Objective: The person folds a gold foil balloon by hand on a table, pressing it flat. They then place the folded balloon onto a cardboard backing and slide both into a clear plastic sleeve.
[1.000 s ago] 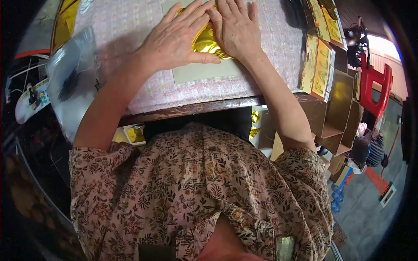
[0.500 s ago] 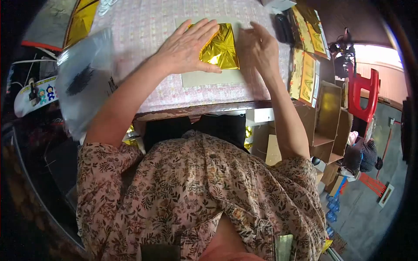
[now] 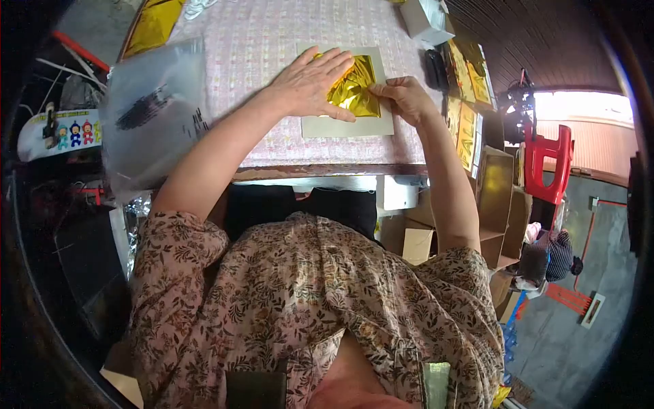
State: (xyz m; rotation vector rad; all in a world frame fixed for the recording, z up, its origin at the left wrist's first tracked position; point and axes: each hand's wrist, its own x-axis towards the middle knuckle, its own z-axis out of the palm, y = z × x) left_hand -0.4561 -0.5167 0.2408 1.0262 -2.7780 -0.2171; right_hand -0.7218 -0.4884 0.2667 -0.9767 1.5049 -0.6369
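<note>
A square of shiny gold foil (image 3: 357, 92) lies on a grey-beige card (image 3: 347, 128) on the cloth-covered table. My left hand (image 3: 310, 85) rests flat over the foil's left part, fingers spread, thumb along its lower edge. At the foil's right edge, my right hand (image 3: 407, 97) has its thumb and index finger pressed together on the foil, the other fingers curled.
Clear plastic sleeves (image 3: 153, 112) lie at the table's left edge, below gold material (image 3: 154, 26). A white box (image 3: 427, 22), a black object (image 3: 436, 69) and printed yellow boxes (image 3: 470, 133) line the right side. A red stool (image 3: 547, 163) is further right.
My right hand has come down and closed on the foil's right edge. My left hand is still spread on the foil. The whole view has shifted slightly.
</note>
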